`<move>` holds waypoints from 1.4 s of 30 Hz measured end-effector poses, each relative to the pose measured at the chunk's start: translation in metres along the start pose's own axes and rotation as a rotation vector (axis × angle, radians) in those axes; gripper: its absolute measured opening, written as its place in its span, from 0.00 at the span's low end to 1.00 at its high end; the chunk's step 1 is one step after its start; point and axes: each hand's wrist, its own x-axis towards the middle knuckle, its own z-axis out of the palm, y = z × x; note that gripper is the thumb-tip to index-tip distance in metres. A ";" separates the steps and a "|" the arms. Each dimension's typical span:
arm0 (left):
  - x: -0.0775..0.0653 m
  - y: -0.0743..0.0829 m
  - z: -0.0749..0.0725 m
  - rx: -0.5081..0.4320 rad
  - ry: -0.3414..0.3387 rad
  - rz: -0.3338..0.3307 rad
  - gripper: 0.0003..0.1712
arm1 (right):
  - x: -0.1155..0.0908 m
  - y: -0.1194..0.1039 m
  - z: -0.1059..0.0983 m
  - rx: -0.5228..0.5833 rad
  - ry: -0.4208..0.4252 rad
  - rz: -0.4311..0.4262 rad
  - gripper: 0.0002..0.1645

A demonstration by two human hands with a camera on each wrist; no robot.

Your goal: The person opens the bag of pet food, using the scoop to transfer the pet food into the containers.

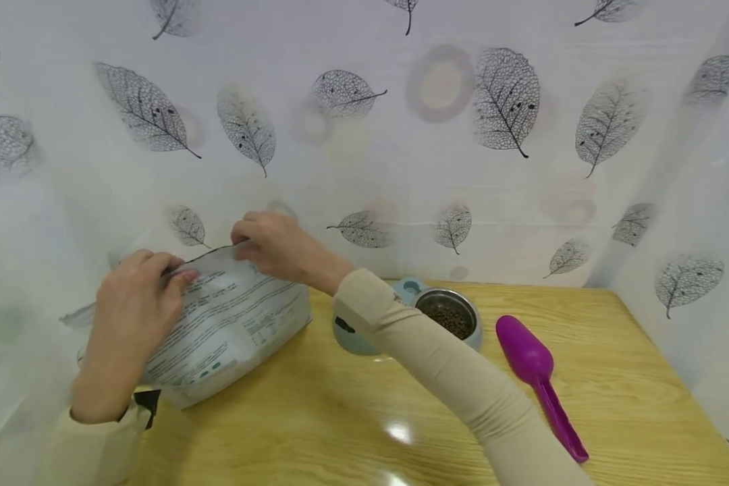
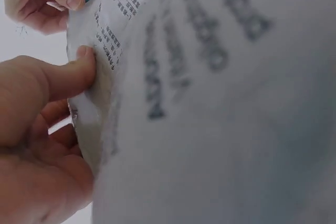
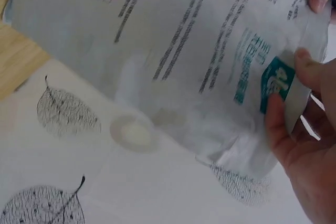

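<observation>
A pale printed bag (image 1: pixel 237 324) leans at the left of the table, its top edge held by both hands. My left hand (image 1: pixel 135 300) pinches that edge near its left part, thumb on the printed side. Farther along, my right hand (image 1: pixel 282 246) grips the same edge close to its right end. In the left wrist view the left thumb (image 2: pixel 73 77) presses on the bag (image 2: pixel 210 129). The right wrist view has the right hand (image 3: pixel 310 124) pinching the rim beside a teal label (image 3: pixel 275 85). Whatever is inside the bag is hidden.
A blue-grey double bowl stand (image 1: pixel 355 341) sits partly behind the right forearm. Its metal bowl (image 1: pixel 446 317) holds brown kibble. A purple scoop (image 1: pixel 534 371) lies to the right on the wooden table (image 1: pixel 632 378). A leaf-print curtain (image 1: pixel 364 162) hangs behind.
</observation>
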 end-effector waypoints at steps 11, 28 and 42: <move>0.003 0.002 0.005 0.004 0.006 0.079 0.10 | 0.006 -0.013 0.002 -0.108 -0.075 0.059 0.09; -0.002 -0.019 -0.003 0.162 -0.004 0.196 0.13 | 0.004 -0.001 -0.001 0.009 -0.063 0.055 0.11; -0.016 -0.045 -0.002 0.140 0.069 0.333 0.22 | 0.015 0.002 0.020 -0.100 -0.020 -0.016 0.07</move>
